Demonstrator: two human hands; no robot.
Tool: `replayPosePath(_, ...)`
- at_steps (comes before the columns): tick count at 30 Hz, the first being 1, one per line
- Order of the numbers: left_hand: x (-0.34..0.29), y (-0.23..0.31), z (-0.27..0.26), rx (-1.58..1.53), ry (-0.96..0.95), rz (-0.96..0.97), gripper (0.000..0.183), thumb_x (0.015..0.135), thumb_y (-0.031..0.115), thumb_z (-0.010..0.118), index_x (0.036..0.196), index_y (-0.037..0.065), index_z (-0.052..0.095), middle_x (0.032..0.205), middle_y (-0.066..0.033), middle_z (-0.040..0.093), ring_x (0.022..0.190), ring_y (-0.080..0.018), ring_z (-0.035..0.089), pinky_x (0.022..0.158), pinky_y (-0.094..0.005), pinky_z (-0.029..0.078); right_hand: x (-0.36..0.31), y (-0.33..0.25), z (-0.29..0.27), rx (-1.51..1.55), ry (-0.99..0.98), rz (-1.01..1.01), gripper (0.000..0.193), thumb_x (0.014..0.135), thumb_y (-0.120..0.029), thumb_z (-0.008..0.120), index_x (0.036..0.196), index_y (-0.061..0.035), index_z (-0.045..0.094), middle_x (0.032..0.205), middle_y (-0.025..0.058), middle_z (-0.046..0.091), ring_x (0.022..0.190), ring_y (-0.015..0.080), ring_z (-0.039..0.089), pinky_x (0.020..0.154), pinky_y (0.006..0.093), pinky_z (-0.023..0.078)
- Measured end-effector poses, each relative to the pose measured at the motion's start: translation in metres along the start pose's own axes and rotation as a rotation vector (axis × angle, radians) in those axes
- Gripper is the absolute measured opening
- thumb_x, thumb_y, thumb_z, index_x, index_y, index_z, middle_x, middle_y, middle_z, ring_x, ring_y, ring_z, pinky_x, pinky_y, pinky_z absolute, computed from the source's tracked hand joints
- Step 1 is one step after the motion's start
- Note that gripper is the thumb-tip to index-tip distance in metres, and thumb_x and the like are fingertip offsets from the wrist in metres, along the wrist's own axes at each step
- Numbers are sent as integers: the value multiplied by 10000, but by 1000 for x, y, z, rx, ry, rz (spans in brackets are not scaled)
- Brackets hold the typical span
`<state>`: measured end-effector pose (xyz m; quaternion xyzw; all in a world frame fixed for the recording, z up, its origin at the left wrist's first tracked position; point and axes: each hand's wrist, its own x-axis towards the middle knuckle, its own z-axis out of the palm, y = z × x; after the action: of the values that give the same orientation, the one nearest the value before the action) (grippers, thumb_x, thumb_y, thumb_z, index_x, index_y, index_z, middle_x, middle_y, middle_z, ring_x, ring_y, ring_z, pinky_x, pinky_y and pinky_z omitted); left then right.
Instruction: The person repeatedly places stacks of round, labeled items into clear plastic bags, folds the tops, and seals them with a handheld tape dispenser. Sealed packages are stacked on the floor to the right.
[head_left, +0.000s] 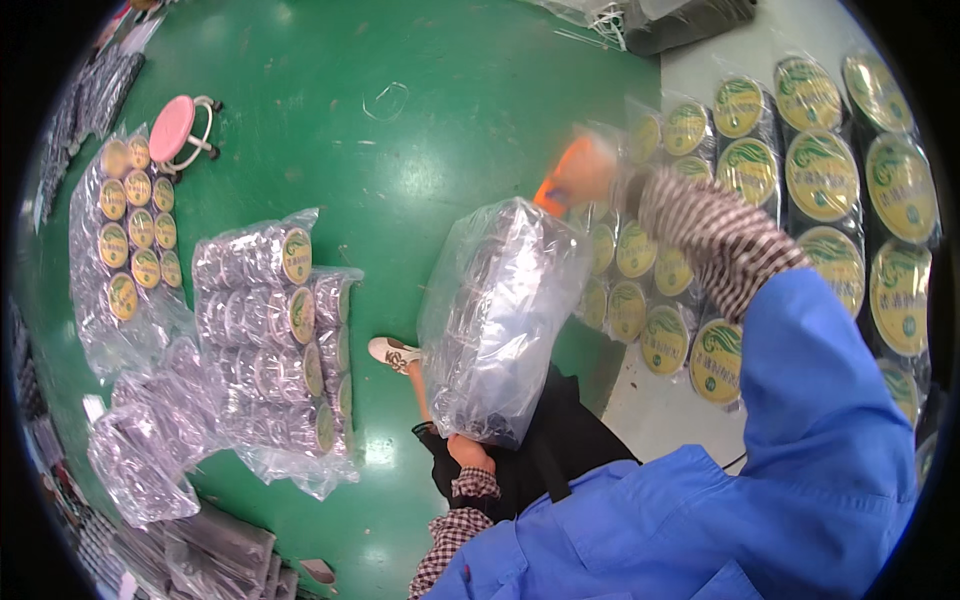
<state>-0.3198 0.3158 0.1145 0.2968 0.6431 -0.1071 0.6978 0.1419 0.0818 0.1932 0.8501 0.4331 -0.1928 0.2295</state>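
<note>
In front of me stands a clear plastic bag [500, 310], packed with dark round items in rows. My left hand [470, 453] is closed on the bag's near lower end. At its far right corner my right hand [598, 168], smeared by motion, grips a bright orange tool [562, 180]. Blur hides the tool's exact kind. The tool's lower end is close to or touching the bag's top edge; I cannot tell which.
Plastic-wrapped stacks with round yellow-green labels [822, 175] line the right side. More wrapped bundles [255, 335] stand on the green floor [390, 190] at left, near loose plastic bags [150, 430] and a pink stool [173, 127]. A wrapped dark bundle [690, 25] lies at the far edge.
</note>
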Motion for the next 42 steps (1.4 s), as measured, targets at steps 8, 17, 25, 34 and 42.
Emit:
replayPosePath(8,33,54,0,-480,-487,17,471,996,335,403,1359,44,473,1310,-106,546,1161,-259,522,985,-410,429,76,-52,62,699,-227,173,447,979,-471,431,1197,-137,635,1131,135,650,1002,244,629,884,420,489)
replayPosePath(17,-48,159,-32,-309,-491,88,509,1015,409,318,1372,70,447,1219,-91,580,987,-214,579,862,-389,492,10,-39,-44,1474,306,26,472,1016,-446,385,1308,-108,537,1129,110,643,1015,186,598,941,330,436)
replayPosePath(25,-234,278,1,-77,-938,474,488,1015,403,339,1339,62,470,1172,-92,594,947,-216,595,822,-393,511,-280,-25,-293,502,1097,133,369,917,-115,465,1267,-202,538,833,146,609,789,313,651,722,431,499)
replayPosePath(34,-503,329,97,-51,-1546,968,466,1014,397,364,1301,54,495,1120,-93,610,901,-218,614,776,-396,532,-644,-191,-512,521,1612,230,495,991,-453,422,1244,-28,425,1090,228,539,949,259,591,805,362,478)
replayPosePath(42,-722,233,231,-2,-2033,1034,448,1014,391,386,1268,46,517,1073,-94,624,860,-220,630,736,-400,551,-883,-140,-414,32,1675,904,633,1009,-441,434,1431,-29,205,1409,196,422,1232,229,428,1045,297,328)
